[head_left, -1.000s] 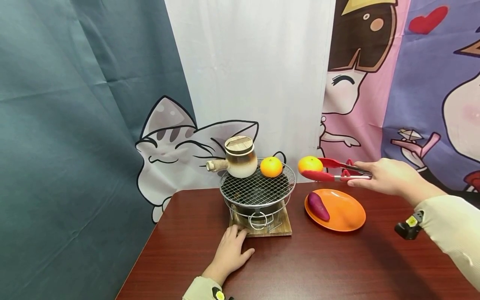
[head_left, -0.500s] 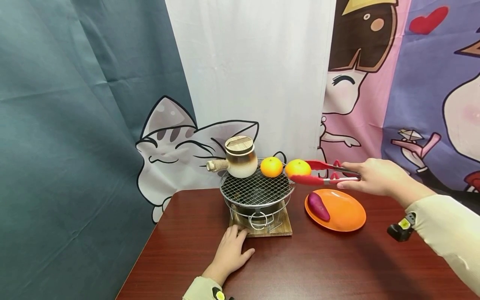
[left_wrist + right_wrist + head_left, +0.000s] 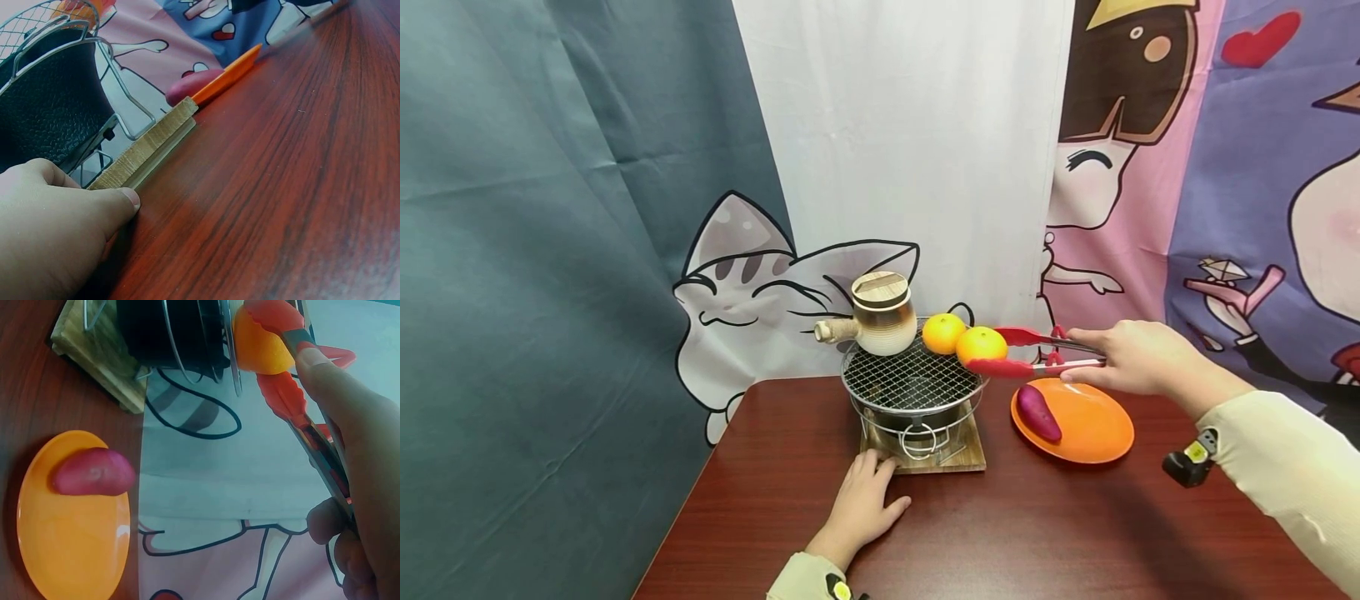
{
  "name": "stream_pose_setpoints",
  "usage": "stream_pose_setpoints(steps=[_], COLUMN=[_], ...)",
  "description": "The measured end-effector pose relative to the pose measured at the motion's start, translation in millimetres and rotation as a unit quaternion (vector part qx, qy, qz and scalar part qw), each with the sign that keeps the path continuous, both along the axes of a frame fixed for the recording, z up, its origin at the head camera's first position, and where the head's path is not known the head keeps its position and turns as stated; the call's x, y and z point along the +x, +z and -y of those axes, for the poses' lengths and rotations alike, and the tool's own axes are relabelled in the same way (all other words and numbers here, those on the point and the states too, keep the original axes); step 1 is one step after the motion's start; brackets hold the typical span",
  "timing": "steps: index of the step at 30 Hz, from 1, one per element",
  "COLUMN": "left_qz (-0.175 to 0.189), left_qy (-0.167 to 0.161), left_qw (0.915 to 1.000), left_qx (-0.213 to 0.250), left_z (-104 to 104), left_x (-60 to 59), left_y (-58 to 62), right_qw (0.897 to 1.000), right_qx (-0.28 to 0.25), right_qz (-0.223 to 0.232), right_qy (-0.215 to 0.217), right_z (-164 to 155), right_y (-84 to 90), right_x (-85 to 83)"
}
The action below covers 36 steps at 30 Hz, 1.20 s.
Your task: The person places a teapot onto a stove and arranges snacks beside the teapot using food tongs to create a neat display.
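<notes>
My right hand [image 3: 1138, 358] grips a pair of red-tipped metal tongs [image 3: 1037, 367]. Between the tong tips is a tangerine [image 3: 982, 345], at the right side of the round wire grate [image 3: 910, 379]; in the right wrist view it sits close against the grate, but contact is unclear. A second tangerine [image 3: 943, 333] lies on the grate just left of it. Beside that stands a small clay pot [image 3: 883, 329] with a wooden lid and side handle. My left hand [image 3: 861, 504] rests at the front left corner of the stove's wooden base [image 3: 147, 147], fingers touching it, thumb spread.
An orange oval plate [image 3: 1093, 425] with a purple sweet potato [image 3: 1037, 412] on it stands right of the stove. The dark red wooden table [image 3: 1000, 533] extends in front. A printed cloth backdrop [image 3: 917, 150] hangs right behind the table.
My right hand has moved left, carrying the tangerine in the tongs from above the plate's far side to the grate's right part. My left hand has stayed put.
</notes>
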<state>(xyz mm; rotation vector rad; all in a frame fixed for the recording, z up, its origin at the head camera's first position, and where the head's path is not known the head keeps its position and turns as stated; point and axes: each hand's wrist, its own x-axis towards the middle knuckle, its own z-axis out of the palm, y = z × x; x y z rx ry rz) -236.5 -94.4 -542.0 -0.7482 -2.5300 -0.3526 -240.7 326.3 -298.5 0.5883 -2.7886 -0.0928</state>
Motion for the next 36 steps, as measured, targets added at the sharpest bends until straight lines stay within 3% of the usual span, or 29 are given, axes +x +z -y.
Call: stream_pose_setpoints(steps=[23, 36], left_qz=[-0.011, -0.033], left_qy=[-0.009, -0.016], left_qw=[0.9999, 0.9993], left_qx=[0.003, 0.004], left_z=[0, 1], left_x=[-1.2, -0.7], left_y=[-0.6, -0.1], right_qw=[1.0, 1.0], right_qx=[0.002, -0.003], right_qz=[0.007, 0.019], right_qy=[0.023, 0.009], right_z=[22, 34], right_y=[-4.9, -7.2], right_x=[-4.5, -7.5])
